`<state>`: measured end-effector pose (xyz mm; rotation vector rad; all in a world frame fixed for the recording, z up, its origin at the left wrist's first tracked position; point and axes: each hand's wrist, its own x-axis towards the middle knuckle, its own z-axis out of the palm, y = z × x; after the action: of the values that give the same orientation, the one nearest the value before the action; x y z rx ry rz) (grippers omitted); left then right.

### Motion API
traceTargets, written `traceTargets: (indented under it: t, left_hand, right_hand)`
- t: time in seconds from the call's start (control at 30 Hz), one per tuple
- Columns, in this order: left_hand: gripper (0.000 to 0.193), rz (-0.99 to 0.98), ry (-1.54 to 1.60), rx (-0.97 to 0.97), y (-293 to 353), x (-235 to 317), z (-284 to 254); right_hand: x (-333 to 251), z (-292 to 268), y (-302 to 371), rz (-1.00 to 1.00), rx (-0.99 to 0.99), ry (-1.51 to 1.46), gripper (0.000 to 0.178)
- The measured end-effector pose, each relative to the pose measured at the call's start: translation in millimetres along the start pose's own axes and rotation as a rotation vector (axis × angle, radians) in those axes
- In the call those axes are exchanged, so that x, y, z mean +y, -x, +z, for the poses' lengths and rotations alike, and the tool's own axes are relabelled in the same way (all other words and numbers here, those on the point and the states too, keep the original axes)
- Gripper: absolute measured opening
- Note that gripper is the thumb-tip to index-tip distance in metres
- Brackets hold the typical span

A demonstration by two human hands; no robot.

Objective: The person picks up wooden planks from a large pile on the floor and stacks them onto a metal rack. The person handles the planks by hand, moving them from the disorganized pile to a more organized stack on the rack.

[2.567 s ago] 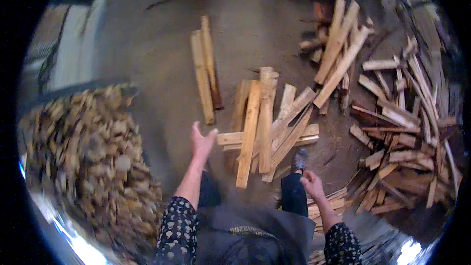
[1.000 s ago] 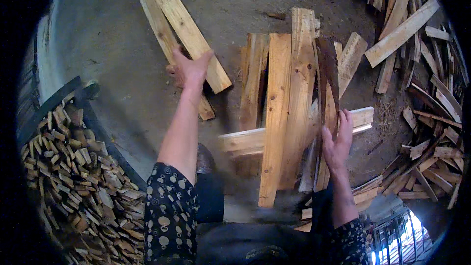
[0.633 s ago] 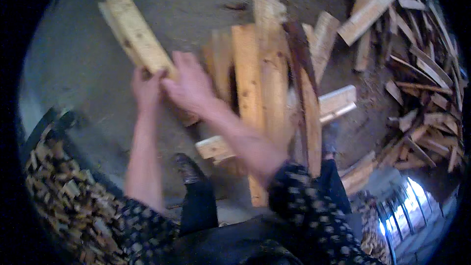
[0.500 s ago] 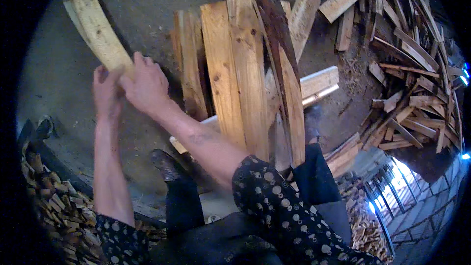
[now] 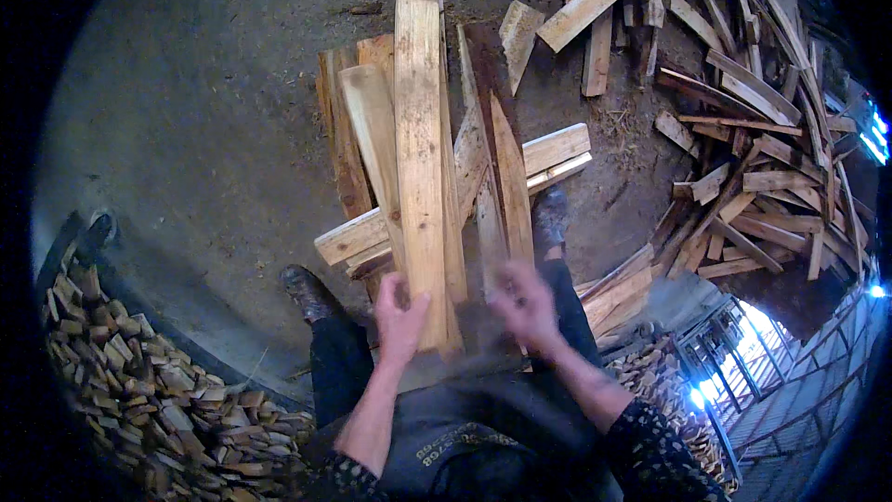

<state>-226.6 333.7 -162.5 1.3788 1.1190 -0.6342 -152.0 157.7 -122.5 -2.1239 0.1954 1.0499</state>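
A person stands over a stack of rough, pale sawn wooden planks laid lengthwise across two cross boards on a grey dirt floor. The left hand is wrapped around the near end of the long, light-coloured top plank, thumb on its upper face, the board running straight away from the body along the middle of the stack. The right hand hovers just beside it, over the near ends of the narrower, darker slats; it is blurred, its fingers seemingly spread, and whether it touches the wood cannot be told. The hands are apart. Two dark shoes flank the stack's near end. A heap of small chopped wood pieces fills the lower left behind a dark curved rim, and a loose scatter of offcut boards covers the floor to the right.
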Motion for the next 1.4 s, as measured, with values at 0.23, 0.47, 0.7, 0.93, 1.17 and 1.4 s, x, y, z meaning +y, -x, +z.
traceTargets:
  t: [0.23,0.47,0.7,0.93,1.17,1.4]
  left_hand:
    - [0.047,0.349,-0.451,0.180,-16,7,3]
    - [0.060,-0.151,0.552,-0.023,-45,-17,13]
    - [0.063,-0.206,0.432,-0.428,-49,5,1]
    - [0.071,-0.122,0.436,-0.379,10,65,11]
    - [0.076,-0.157,0.685,-0.459,164,154,-24]
    - [0.095,0.509,0.755,-0.355,293,227,-75]
  right_hand:
    - [112,-26,-92,0.306,-0.079,-0.688,0.041]
    - [80,17,-75,0.400,-0.265,-0.727,0.045]
    - [90,51,-77,0.173,-0.187,-0.813,0.064]
    - [24,10,-43,0.310,-0.117,-0.834,0.059]
    - [-101,-78,66,0.366,-0.081,-0.531,0.050]
    - [-225,-125,134,-0.281,-0.194,-0.731,0.067]
